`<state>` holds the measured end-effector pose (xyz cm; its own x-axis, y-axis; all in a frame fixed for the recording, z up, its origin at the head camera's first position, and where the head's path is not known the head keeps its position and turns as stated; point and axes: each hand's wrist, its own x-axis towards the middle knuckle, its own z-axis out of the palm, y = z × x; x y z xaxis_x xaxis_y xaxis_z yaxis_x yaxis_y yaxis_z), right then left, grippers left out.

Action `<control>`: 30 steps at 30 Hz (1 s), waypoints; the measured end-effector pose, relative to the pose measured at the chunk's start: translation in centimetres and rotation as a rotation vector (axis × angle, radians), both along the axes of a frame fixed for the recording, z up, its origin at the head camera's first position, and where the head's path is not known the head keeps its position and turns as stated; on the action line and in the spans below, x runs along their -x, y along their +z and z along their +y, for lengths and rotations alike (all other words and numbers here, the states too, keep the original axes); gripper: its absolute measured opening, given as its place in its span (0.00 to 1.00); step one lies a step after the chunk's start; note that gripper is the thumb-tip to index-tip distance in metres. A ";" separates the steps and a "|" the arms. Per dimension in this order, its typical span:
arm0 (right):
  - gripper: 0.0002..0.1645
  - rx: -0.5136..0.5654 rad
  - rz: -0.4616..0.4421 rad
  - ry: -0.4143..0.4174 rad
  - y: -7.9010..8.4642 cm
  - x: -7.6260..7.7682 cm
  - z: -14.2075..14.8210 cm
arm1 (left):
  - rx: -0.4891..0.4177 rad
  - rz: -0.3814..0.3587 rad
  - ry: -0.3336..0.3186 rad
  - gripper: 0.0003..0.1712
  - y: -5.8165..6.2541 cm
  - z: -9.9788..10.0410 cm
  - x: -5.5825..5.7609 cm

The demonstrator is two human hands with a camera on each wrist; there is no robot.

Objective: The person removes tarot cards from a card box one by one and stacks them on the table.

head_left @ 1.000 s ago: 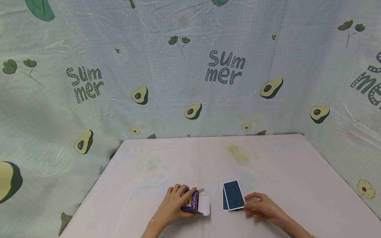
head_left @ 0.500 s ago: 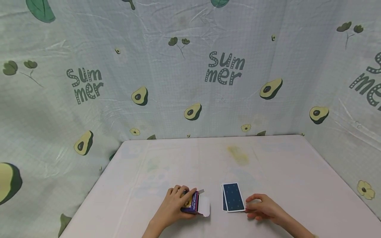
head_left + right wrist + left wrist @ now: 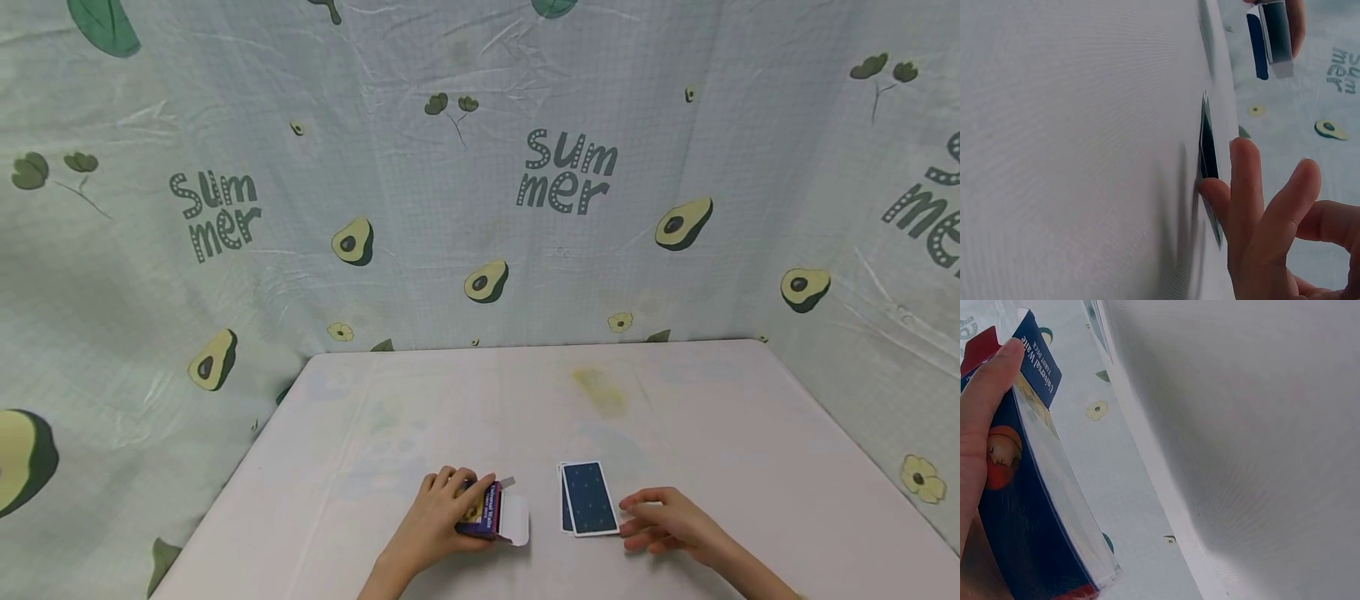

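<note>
My left hand (image 3: pixel 441 523) grips a blue tarot card box (image 3: pixel 480 510), fingers over its far side and thumb along its near side. The box's white end flap (image 3: pixel 514 517) hangs open towards the right. In the left wrist view the tarot card box (image 3: pixel 1029 506) shows a face picture and "Universal Waite Tarot Deck" lettering. To the right of it, dark blue-backed tarot cards (image 3: pixel 591 498) lie face down, the top one turned slightly off those beneath. My right hand (image 3: pixel 671 523) is beside their right edge, fingers loosely bent and holding nothing; its fingertips are right by the lower right corner.
A white cloth covers the table (image 3: pixel 420 392), with a yellowish stain (image 3: pixel 600 392) towards the back. Behind and on both sides hangs a pale curtain (image 3: pixel 420 183) printed with avocados and "summer" lettering.
The top tarot card has come down flat and straighter on those beneath. My right fingers have let go of its edge and drawn slightly right. The left hand and box stay put.
</note>
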<state>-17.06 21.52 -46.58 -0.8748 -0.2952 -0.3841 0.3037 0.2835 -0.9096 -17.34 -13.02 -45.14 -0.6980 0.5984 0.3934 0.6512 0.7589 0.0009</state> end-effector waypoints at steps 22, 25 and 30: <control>0.28 0.074 0.057 0.096 0.5 0.7 -1.1 | 0.009 -0.032 -0.013 0.45 0.3 0.3 0.1; 0.27 0.082 0.068 0.106 0.5 0.9 -1.4 | 0.012 -0.030 -0.014 0.45 0.4 0.4 0.1; 0.26 0.132 0.091 0.161 0.5 1.2 -1.7 | 0.010 -0.021 -0.021 0.45 0.6 0.6 0.0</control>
<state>-18.24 19.81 -46.07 -0.8418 -0.4759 -0.2547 0.1794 0.1984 -0.9636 -17.37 -12.40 -44.54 -0.6934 0.6169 0.3723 0.6667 0.7453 0.0069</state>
